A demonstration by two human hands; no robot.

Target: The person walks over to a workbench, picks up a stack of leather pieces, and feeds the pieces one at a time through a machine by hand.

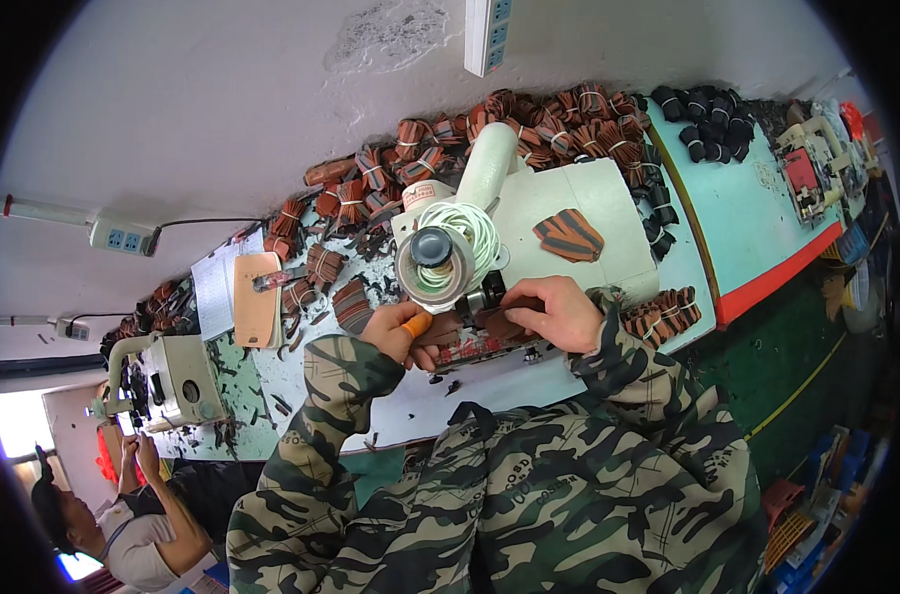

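Observation:
My left hand (396,332) holds a small tool with an orange handle (417,324) against a brown leather piece (490,327) under the needle area of a white sewing machine (559,213). My right hand (559,312) presses flat on the right part of the same brown piece. A spool of pale thread (450,252) sits on the machine head just above my hands. A small stack of brown striped pieces (569,236) lies on the machine's flat top.
Bundles of brown strips (559,119) and black bundles (707,114) line the far table edge. More brown bundles (663,315) lie beside my right wrist. Another sewing machine (168,381) stands left, where another person (123,520) sits. A power strip (123,238) hangs on the wall.

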